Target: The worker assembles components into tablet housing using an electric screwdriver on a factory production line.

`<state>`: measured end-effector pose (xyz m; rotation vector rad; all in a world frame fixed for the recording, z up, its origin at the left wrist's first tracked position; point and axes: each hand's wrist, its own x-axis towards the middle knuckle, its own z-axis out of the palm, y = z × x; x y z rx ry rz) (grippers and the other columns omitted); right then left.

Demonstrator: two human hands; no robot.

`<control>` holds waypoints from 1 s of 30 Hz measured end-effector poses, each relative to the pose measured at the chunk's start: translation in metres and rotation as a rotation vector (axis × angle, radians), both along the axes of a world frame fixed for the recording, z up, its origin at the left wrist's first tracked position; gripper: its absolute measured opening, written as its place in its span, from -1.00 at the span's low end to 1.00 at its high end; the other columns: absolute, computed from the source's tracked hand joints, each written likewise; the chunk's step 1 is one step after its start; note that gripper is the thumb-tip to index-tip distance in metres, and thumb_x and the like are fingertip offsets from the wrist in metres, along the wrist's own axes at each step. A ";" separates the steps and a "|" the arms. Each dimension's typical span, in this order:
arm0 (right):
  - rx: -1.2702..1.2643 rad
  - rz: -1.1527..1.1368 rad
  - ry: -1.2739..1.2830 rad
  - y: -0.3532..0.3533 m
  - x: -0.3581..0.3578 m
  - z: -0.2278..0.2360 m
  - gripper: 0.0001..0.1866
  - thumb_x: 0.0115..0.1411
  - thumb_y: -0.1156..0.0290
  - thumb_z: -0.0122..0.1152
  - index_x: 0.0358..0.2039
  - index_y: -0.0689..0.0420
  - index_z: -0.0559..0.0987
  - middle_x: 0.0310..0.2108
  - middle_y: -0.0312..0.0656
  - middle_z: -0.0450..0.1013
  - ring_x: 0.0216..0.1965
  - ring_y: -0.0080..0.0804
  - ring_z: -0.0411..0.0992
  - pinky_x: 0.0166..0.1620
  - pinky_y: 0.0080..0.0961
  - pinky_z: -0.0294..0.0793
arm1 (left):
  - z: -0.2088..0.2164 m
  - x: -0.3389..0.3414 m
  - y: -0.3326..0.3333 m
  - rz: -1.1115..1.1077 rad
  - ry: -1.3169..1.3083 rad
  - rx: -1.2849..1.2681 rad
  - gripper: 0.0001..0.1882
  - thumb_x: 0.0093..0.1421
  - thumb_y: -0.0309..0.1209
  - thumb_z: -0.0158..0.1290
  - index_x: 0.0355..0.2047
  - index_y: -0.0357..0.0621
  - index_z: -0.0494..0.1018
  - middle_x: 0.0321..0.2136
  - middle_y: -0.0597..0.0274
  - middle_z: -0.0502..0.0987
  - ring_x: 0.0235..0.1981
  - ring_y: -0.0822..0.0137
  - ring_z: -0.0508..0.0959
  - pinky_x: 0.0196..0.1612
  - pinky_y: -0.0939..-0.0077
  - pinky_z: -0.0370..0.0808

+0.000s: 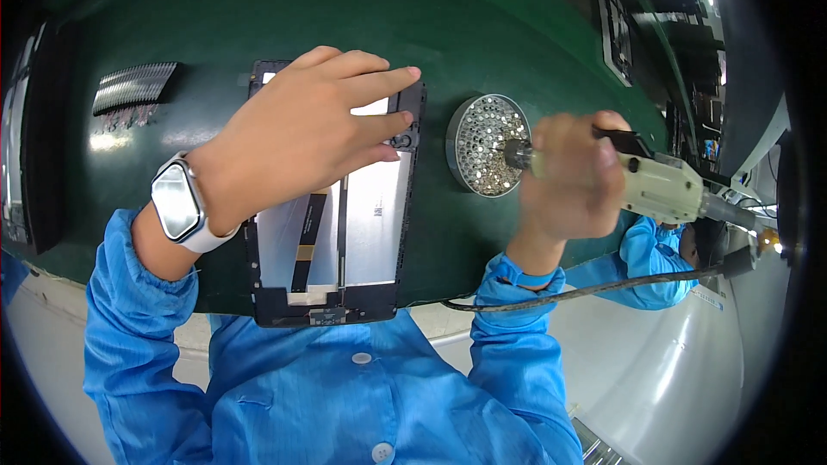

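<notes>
My left hand [336, 112], fingers spread, lies across the upper part of an opened tablet [379, 224]. The tablet has a black frame, a silvery inner plate and a dark flat ribbon cable [307, 237]; my hand hides some of its upper end. My right hand [568, 181], smeared by motion, is wrapped round a pale electric screwdriver [662, 189]. The driver's dark tip points left, over the right side of a round dish [450, 155] of small silvery screws [489, 138]. Whether a screw sits on the bit cannot be made out.
A row of thin dark strips [135, 89] lies on the green table [258, 0] at the left. Dark racks or trays [43, 146] stand at the left edge. A panel [613, 30] rests at upper right. A cord [594, 290] crosses my right sleeve. Another person's blue sleeve [650, 267] shows at right.
</notes>
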<state>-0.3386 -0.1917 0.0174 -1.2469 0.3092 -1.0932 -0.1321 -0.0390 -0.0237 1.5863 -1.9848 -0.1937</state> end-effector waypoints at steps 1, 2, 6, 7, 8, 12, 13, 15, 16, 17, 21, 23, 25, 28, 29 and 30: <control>0.016 -0.019 -0.003 0.003 -0.002 -0.004 -0.65 0.18 0.41 0.02 -0.08 0.36 0.44 -0.66 -0.26 0.26 -0.62 -0.48 0.23 -0.39 -0.39 0.32 | 0.001 0.000 0.001 0.002 0.007 0.004 -0.64 0.01 -0.29 0.29 -0.16 -0.14 0.63 0.17 0.13 0.44 0.16 0.13 0.42 0.10 0.20 0.41; 0.053 -0.048 -0.022 0.004 0.000 -0.008 -0.69 0.15 0.46 0.04 -0.12 0.35 0.44 -0.67 -0.27 0.26 -0.63 -0.47 0.24 -0.40 -0.39 0.32 | 0.001 0.000 0.001 0.004 0.013 0.009 -0.65 0.02 -0.28 0.29 -0.17 -0.14 0.63 0.17 0.12 0.45 0.17 0.11 0.42 0.11 0.19 0.41; 0.058 -0.009 0.021 0.003 0.006 -0.017 -0.72 0.12 0.49 0.06 -0.16 0.35 0.44 -0.70 -0.25 0.24 -0.64 -0.47 0.25 -0.44 -0.40 0.32 | 0.002 -0.001 0.001 0.016 0.008 -0.001 -0.66 0.03 -0.28 0.28 -0.18 -0.14 0.63 0.16 0.10 0.46 0.17 0.08 0.42 0.12 0.17 0.40; 0.058 -0.008 0.021 0.003 0.006 -0.018 -0.72 0.12 0.49 0.06 -0.16 0.35 0.44 -0.70 -0.25 0.24 -0.64 -0.47 0.25 -0.44 -0.40 0.32 | 0.002 -0.002 0.002 0.020 0.013 0.003 -0.66 0.04 -0.29 0.27 -0.18 -0.14 0.63 0.16 0.10 0.46 0.17 0.08 0.43 0.12 0.16 0.39; 0.026 -0.003 0.074 0.002 0.006 -0.019 -0.72 0.14 0.43 0.04 -0.15 0.29 0.47 -0.69 -0.29 0.24 -0.64 -0.48 0.22 -0.42 -0.39 0.28 | 0.002 -0.002 0.001 0.023 0.018 0.007 -0.67 0.05 -0.29 0.26 -0.18 -0.14 0.63 0.15 0.09 0.47 0.17 0.07 0.43 0.13 0.15 0.39; -0.003 -0.022 0.133 0.001 0.004 -0.020 -0.73 0.16 0.38 0.01 -0.16 0.21 0.50 -0.70 -0.33 0.22 -0.66 -0.50 0.19 -0.41 -0.39 0.24 | 0.004 -0.003 0.001 0.023 0.022 0.007 -0.67 0.06 -0.29 0.25 -0.18 -0.14 0.63 0.16 0.09 0.46 0.18 0.07 0.42 0.14 0.14 0.39; -0.001 -0.018 0.133 0.001 0.005 -0.021 -0.73 0.16 0.38 0.01 -0.16 0.21 0.50 -0.70 -0.33 0.22 -0.66 -0.50 0.19 -0.41 -0.39 0.24 | 0.003 -0.002 0.001 0.028 0.016 0.008 -0.67 0.06 -0.29 0.25 -0.18 -0.14 0.63 0.16 0.09 0.46 0.17 0.07 0.42 0.14 0.14 0.39; 0.042 -0.039 0.064 0.002 0.009 -0.021 -0.78 0.09 0.49 0.06 -0.25 0.31 0.45 -0.71 -0.26 0.23 -0.67 -0.47 0.23 -0.47 -0.43 0.32 | 0.002 -0.002 0.002 0.039 0.010 0.011 -0.67 0.06 -0.28 0.25 -0.18 -0.14 0.62 0.16 0.09 0.45 0.17 0.08 0.42 0.14 0.14 0.39; 0.039 -0.040 0.066 0.002 0.008 -0.019 -0.78 0.09 0.49 0.06 -0.25 0.31 0.45 -0.71 -0.26 0.23 -0.67 -0.47 0.23 -0.47 -0.43 0.32 | 0.003 -0.002 0.002 0.036 0.020 0.009 -0.67 0.05 -0.28 0.25 -0.18 -0.14 0.62 0.16 0.10 0.45 0.17 0.08 0.42 0.14 0.14 0.39; 0.039 -0.038 0.076 0.002 0.008 -0.018 -0.78 0.09 0.48 0.06 -0.25 0.31 0.45 -0.72 -0.26 0.22 -0.67 -0.47 0.23 -0.47 -0.43 0.32 | 0.003 -0.002 0.001 0.034 0.030 0.008 -0.67 0.05 -0.27 0.25 -0.18 -0.14 0.62 0.16 0.11 0.45 0.17 0.09 0.42 0.14 0.15 0.39; 0.031 -0.038 0.073 0.004 0.008 -0.017 -0.78 0.09 0.48 0.07 -0.25 0.31 0.45 -0.72 -0.27 0.21 -0.67 -0.48 0.23 -0.46 -0.42 0.33 | 0.003 -0.002 0.001 0.027 0.033 0.003 -0.67 0.05 -0.27 0.25 -0.18 -0.13 0.62 0.16 0.12 0.45 0.17 0.09 0.42 0.14 0.15 0.39; 0.029 -0.033 0.069 0.004 0.008 -0.017 -0.78 0.09 0.48 0.06 -0.25 0.31 0.45 -0.72 -0.27 0.21 -0.67 -0.48 0.23 -0.46 -0.42 0.33 | 0.003 -0.003 0.001 0.028 0.030 0.010 -0.67 0.06 -0.27 0.25 -0.17 -0.13 0.62 0.17 0.13 0.45 0.17 0.10 0.42 0.13 0.15 0.39; 0.023 -0.028 0.067 0.004 0.009 -0.016 -0.78 0.09 0.49 0.06 -0.25 0.31 0.45 -0.72 -0.27 0.21 -0.67 -0.48 0.23 -0.46 -0.43 0.33 | 0.003 -0.002 0.002 0.030 0.025 0.006 -0.67 0.07 -0.27 0.25 -0.17 -0.13 0.62 0.17 0.13 0.45 0.18 0.10 0.42 0.14 0.16 0.39; 0.024 -0.024 0.073 0.005 0.011 -0.017 -0.78 0.09 0.50 0.05 -0.24 0.31 0.45 -0.72 -0.27 0.21 -0.67 -0.49 0.23 -0.46 -0.43 0.33 | 0.002 -0.001 0.003 0.032 0.023 -0.002 -0.67 0.08 -0.26 0.25 -0.17 -0.13 0.62 0.17 0.13 0.45 0.18 0.10 0.41 0.14 0.16 0.39; 0.024 -0.035 0.084 0.006 0.011 -0.017 -0.78 0.09 0.50 0.05 -0.24 0.32 0.45 -0.72 -0.28 0.21 -0.67 -0.49 0.23 -0.46 -0.42 0.34 | 0.002 -0.001 0.003 0.030 0.022 -0.001 -0.67 0.08 -0.26 0.25 -0.16 -0.13 0.62 0.17 0.13 0.45 0.18 0.10 0.41 0.14 0.16 0.39; 0.023 -0.046 0.095 0.006 0.010 -0.017 -0.78 0.09 0.51 0.05 -0.23 0.32 0.44 -0.72 -0.28 0.21 -0.67 -0.48 0.23 -0.45 -0.42 0.34 | 0.002 -0.001 0.003 0.030 0.021 -0.005 -0.67 0.08 -0.26 0.25 -0.16 -0.13 0.62 0.17 0.13 0.45 0.18 0.10 0.41 0.14 0.16 0.39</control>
